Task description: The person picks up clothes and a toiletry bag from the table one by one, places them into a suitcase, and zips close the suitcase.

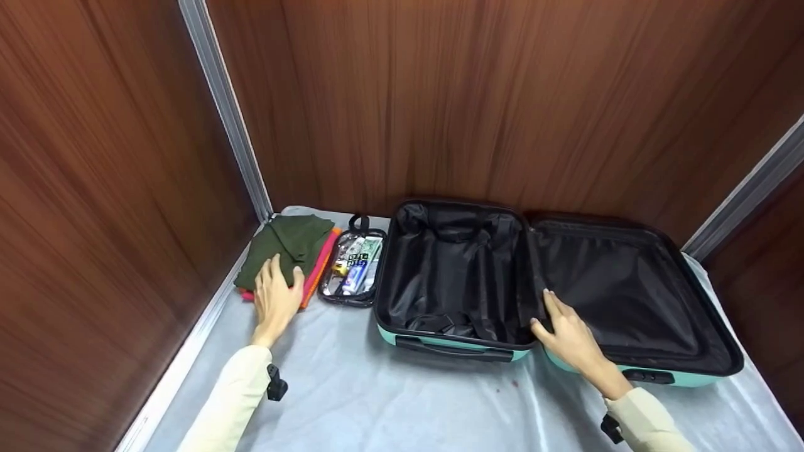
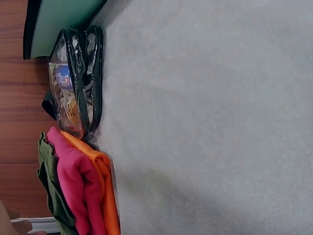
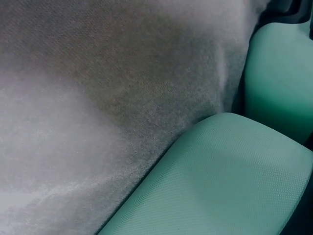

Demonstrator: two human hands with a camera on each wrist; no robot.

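Observation:
Three folded clothes lie stacked at the left: dark green cloth (image 1: pixel 282 233) on top, pink cloth (image 2: pixel 78 176) below it and orange cloth (image 2: pixel 108 196) at the bottom. My left hand (image 1: pixel 274 301) rests over the green cloth's near edge, fingers spread and fairly straight. A mint-green suitcase (image 1: pixel 452 270) lies unfolded with its black lining showing. Where its two halves meet, at the near side, my right hand (image 1: pixel 570 336) touches the inner edge with relaxed fingers. The right wrist view shows the mint shell (image 3: pixel 234 181) but not the hand.
Between the clothes and the suitcase lies a clear zip pouch (image 1: pixel 358 267) with black trim, holding toiletries such as a blue-and-white tube. Wood-grain panels (image 1: pixel 377 107) stand behind and at both sides. Pale grey cloth (image 1: pixel 402 402) covers the surface.

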